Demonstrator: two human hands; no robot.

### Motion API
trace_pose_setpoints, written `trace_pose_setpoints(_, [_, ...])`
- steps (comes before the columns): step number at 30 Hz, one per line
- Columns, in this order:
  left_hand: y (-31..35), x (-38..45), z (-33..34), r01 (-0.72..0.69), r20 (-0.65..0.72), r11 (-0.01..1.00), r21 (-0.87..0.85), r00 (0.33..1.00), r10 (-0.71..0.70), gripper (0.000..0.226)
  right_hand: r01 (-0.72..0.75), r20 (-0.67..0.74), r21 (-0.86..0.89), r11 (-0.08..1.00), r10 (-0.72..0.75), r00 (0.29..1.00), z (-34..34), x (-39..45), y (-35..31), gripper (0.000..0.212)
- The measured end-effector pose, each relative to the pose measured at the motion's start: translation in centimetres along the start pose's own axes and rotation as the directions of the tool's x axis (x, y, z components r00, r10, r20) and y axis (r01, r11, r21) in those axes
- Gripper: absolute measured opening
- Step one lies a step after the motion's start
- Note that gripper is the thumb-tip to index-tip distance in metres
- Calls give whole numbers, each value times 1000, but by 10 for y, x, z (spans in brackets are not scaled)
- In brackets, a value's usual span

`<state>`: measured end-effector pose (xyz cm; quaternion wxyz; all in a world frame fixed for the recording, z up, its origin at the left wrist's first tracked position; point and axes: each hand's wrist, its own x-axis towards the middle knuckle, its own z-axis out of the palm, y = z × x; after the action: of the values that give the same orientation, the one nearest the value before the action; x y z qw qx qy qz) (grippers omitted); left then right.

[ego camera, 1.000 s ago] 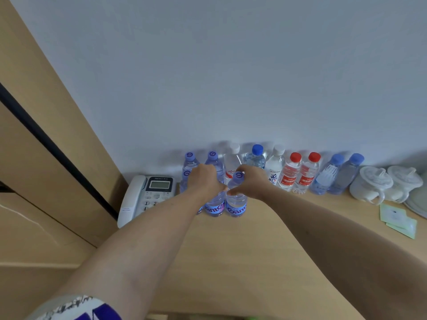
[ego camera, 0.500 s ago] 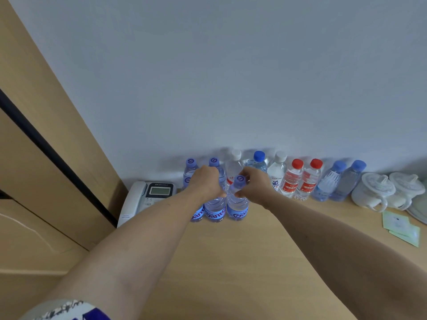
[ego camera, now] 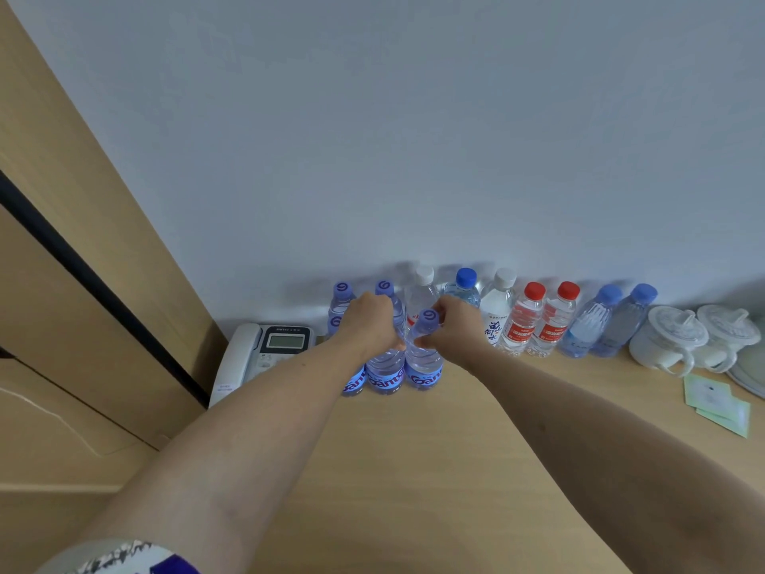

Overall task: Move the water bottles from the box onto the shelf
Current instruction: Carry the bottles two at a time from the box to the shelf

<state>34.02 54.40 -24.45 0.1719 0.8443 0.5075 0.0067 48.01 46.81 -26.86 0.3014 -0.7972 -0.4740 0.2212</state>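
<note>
While both my forearms reach out over the bare wood of the shelf, my hands meet at the front pair of water bottles. Left hand is curled over the top of the left front bottle, hiding its cap; right hand grips the neck of the right front bottle, whose purple cap shows just left of my knuckles. Both bottles stand upright on the shelf, long axis vertical, caps up, touching side by side. A third like-labelled bottle peeks out just left, half hidden by my wrist. Telephone sits left of them. Behind, along the wall: a row of upright bottles with purple, white, blue and red caps. Far right, two white lidded cups; nearer, green paper packets.
</note>
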Motion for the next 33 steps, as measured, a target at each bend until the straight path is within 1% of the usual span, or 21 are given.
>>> trace_pose_setpoints(6, [-4,-7,-2,-46,11,998,48,999,45,34,-1,40,-44,999,3,999,0,-4,-2,44])
trace_pose_setpoints(8, [-5,-9,-7,-57,-12,997,60,998,58,31,0,57,-65,998,4,998,-5,-5,-5,50])
trace_pose_setpoints(10, [-4,-11,-15,-81,-46,994,71,995,84,35,-3,60,-69,998,7,998,-11,-6,-7,59])
trace_pose_setpoints(11, [-4,-12,-20,-100,-61,992,80,993,105,36,-6,53,-68,998,10,999,-13,-7,-9,63])
trace_pose_setpoints(14, [-3,-16,-29,-166,-69,981,97,983,172,23,-17,14,-82,997,18,1000,-17,-15,-14,66])
trace_pose_setpoints(16, [-4,-18,-30,-199,-65,975,100,976,206,27,-26,-17,-99,995,25,1000,-17,-23,-17,66])
trace_pose_setpoints(19, [-1,-20,-33,-247,-97,965,89,962,256,32,-52,-53,-105,993,47,997,-20,-38,-17,68])
trace_pose_setpoints(22, [7,-20,-37,-317,-96,943,100,941,326,51,-99,-96,-130,987,87,992,-28,-58,-13,74])
trace_pose_setpoints(23, [12,-21,-37,-340,-92,934,105,932,350,55,-122,-115,-138,983,106,988,-31,-65,-11,77])
trace_pose_setpoints(25, [25,-26,-34,-385,-82,916,113,915,395,55,-166,-151,-152,974,143,978,-40,-80,-3,76])
trace_pose_setpoints(28, [55,-41,-25,-465,-56,877,124,879,474,57,-213,-216,-173,962,174,961,-59,-104,13,67])
trace_pose_setpoints(31, [94,-63,-15,-554,-45,824,121,826,562,55,-281,-265,-195,939,226,938,-81,-133,29,81])
trace_pose_setpoints(33, [122,-80,-7,-605,-45,785,129,788,614,54,-321,-300,-174,931,260,918,-98,-154,43,85])
